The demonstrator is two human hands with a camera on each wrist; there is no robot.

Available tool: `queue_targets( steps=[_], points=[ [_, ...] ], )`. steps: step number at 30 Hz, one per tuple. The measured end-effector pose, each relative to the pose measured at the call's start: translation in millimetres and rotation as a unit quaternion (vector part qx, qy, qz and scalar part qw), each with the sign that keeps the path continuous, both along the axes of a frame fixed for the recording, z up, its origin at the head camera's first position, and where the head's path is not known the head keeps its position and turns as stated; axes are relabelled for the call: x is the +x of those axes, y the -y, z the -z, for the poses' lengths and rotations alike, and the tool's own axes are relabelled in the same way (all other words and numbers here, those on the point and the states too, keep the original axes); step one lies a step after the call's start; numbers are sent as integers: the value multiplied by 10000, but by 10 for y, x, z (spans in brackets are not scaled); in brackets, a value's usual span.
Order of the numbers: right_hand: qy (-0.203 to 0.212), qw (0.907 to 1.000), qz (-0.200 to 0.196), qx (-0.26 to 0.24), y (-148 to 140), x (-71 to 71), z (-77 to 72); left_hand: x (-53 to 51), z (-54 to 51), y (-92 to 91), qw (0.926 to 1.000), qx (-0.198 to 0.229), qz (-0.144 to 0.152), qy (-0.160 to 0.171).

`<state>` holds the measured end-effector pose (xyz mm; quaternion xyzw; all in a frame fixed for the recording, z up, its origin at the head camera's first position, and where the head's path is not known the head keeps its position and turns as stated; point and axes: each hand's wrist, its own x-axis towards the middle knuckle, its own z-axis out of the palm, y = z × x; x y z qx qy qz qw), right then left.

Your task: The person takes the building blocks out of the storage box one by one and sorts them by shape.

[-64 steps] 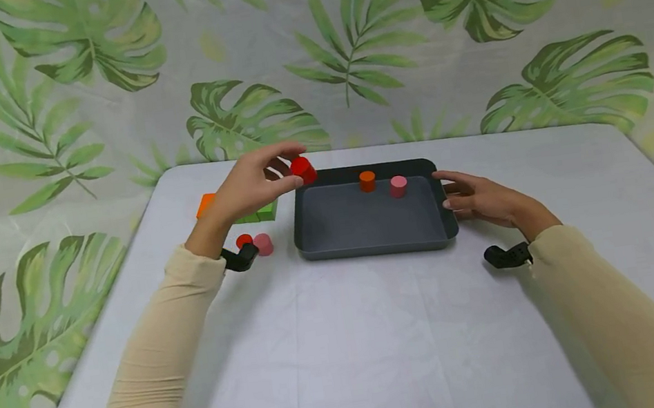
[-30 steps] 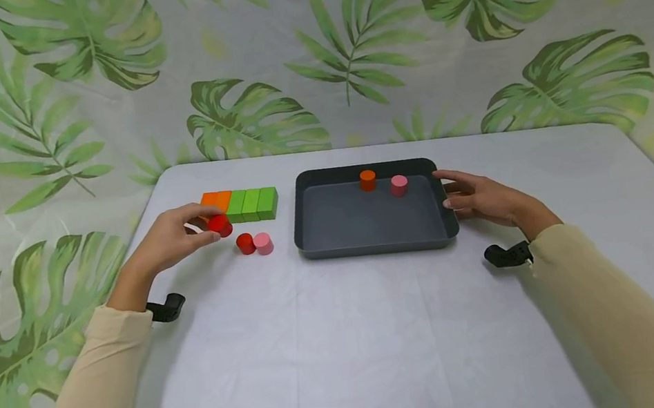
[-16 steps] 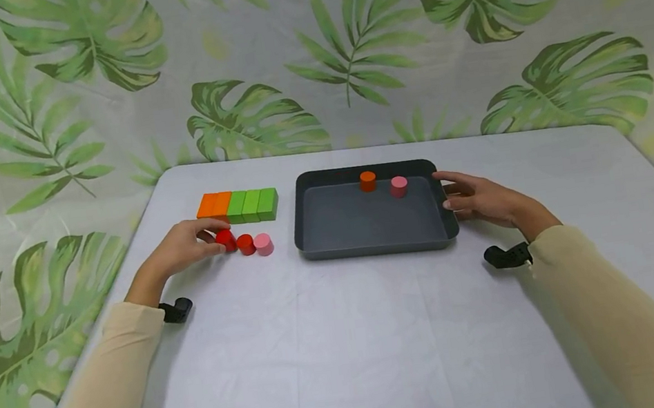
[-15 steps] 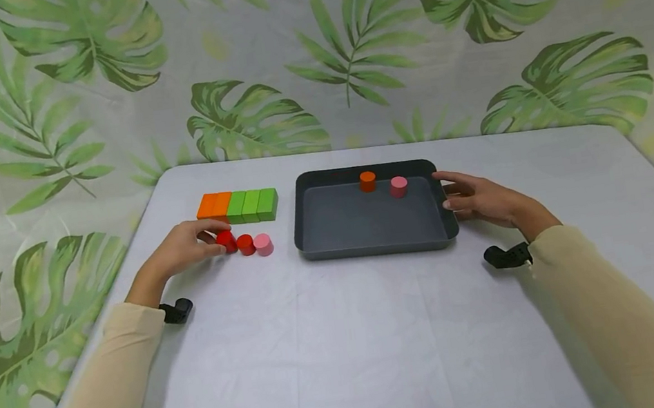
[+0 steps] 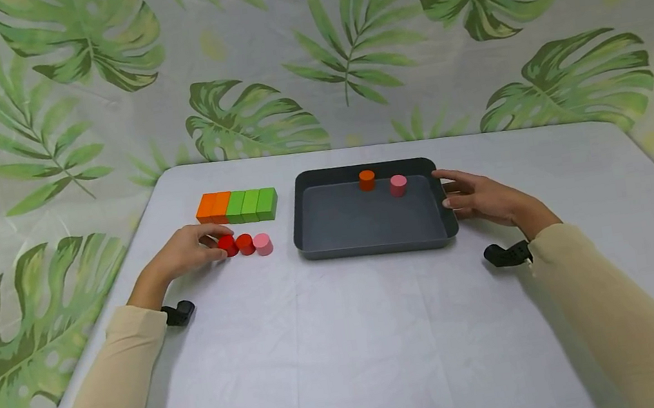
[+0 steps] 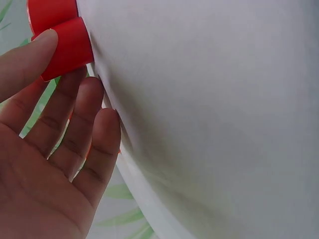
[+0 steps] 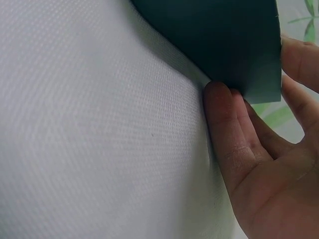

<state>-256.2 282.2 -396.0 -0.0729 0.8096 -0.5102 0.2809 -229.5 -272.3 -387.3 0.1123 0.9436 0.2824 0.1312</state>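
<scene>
My left hand pinches a red cylinder block between thumb and fingers. In the left wrist view the thumb lies on this red cylinder block, and the other fingers are loosely extended beside it. The block stands on the table in a row, beside a second red cylinder and a pink cylinder. At the right side of a dark grey tray, my right hand touches the outer wall with extended fingers. The tray wall is close to the fingertips in the right wrist view.
Inside the tray, near its back, stand an orange cylinder and a pink cylinder. Behind the left row lie two orange blocks and several green blocks, side by side. A white cloth covers the table.
My left hand has carried the red cylinder from above the tray's left back corner leftward and down to the table, against the other red cylinder. The right hand and tray have stayed put.
</scene>
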Motion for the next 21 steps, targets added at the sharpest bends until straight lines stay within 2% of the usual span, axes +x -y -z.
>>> queue_targets(
  steps=[9, 15, 21],
  points=[
    [24, 10000, -15, -54, 0, -2, -14, 20, -44, -6, 9999, 22, 85, 51],
    [14, 10000, -5, -7, 9, 0, -24, 37, -166, 48, 9991, 4, 324, -269],
    [32, 10000, 10, 15, 9, 1, -22, 58, -343, 46, 9975, 52, 206, -680]
  ],
)
